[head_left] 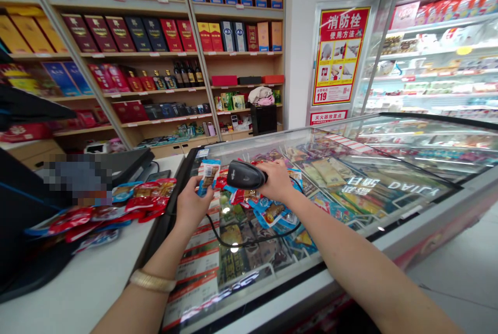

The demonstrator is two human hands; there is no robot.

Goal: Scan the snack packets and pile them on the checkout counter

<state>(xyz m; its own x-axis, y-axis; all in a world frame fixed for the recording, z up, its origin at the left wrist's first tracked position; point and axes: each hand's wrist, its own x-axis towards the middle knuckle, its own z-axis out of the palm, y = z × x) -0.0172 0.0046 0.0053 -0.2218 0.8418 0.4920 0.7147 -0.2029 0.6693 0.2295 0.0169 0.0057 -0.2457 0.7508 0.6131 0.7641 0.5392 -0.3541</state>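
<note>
Between the thumb and fingers of my left hand [193, 199] is a small blue snack packet [209, 174], its barcode label facing up. Wrapped round the handle of a black barcode scanner [244, 174] is my right hand [277, 181]. The scanner's head points left, toward the packet, with a small gap between them. Its black cable [237, 246] loops over the freezer's glass top. Below and behind the scanner lie several blue and red snack packets [272, 212] on that glass, partly hidden by my right hand.
A glass-topped chest freezer [249, 318] stretches to the right. On the white counter [105, 272] at left lies a pile of red and blue packets [143, 202], beside a dark monitor [23, 230]. Shelves of boxes [151, 33] and a lit refrigerated display [439, 54] stand behind.
</note>
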